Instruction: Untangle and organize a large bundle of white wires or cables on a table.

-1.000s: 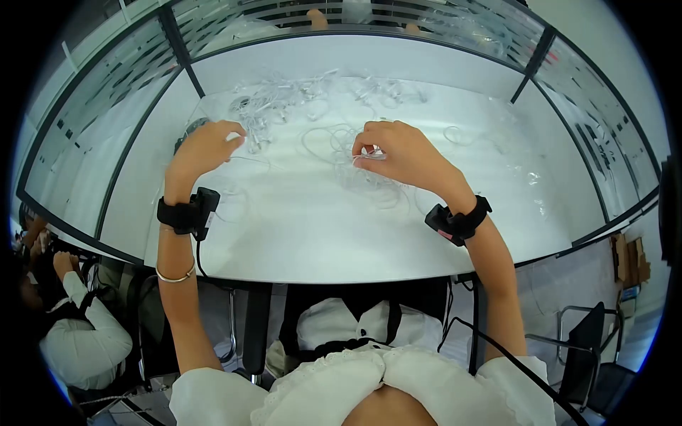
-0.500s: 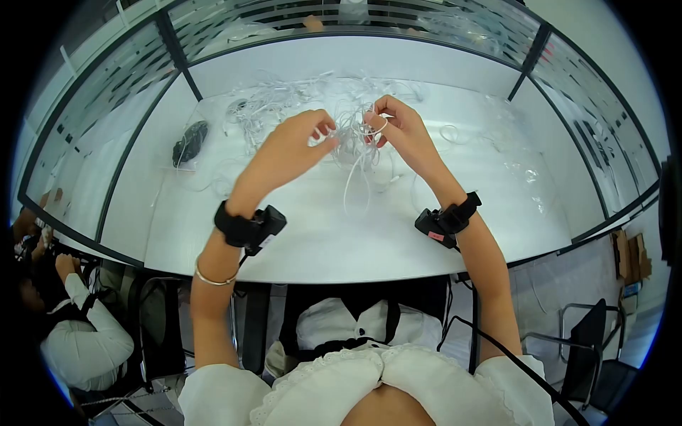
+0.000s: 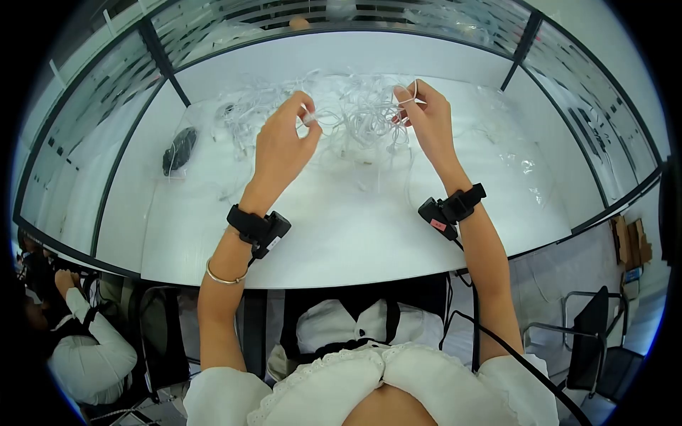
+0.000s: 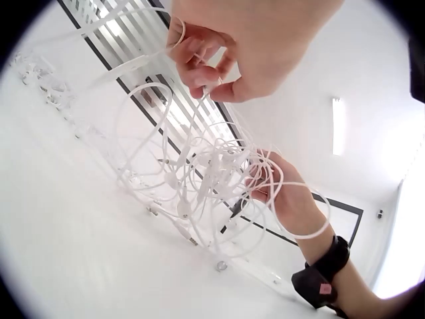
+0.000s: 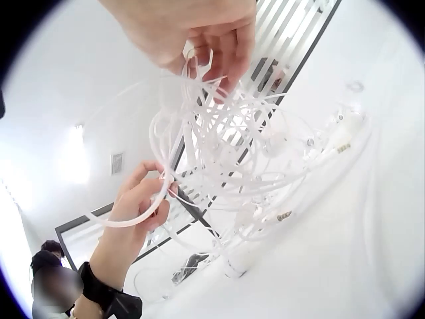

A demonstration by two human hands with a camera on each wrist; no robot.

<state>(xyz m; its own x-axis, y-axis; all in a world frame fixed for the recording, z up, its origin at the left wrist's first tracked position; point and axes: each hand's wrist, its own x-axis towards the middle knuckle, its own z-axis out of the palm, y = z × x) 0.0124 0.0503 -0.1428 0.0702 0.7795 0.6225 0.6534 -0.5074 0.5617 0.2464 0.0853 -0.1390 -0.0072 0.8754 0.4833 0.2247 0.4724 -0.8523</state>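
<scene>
A tangled bundle of white earphones (image 3: 364, 122) hangs between my two hands over the white table. My right hand (image 3: 432, 117) grips its right side, with loops of cable over the fingers. On the left, my left hand (image 3: 285, 142) pinches a thin white cable (image 4: 202, 100) drawn out from the tangle. Gold-coloured jack plugs (image 5: 284, 216) dangle beneath the bundle in the right wrist view. In that view the left hand (image 5: 136, 206) appears beyond the cables, its fingers partly behind them.
More loose white cables (image 3: 245, 117) lie along the back left of the table (image 3: 341, 241). A black object in a clear bag (image 3: 179, 150) sits near the left partition. Clear plastic (image 3: 526, 167) lies at the right. Glass-topped partitions enclose the back and sides. Another person (image 3: 92, 355) sits at the lower left.
My left hand swung in from the far left to the tangle, then drew slightly left with a cable. The right hand lifted the bundle and moved farther back and right.
</scene>
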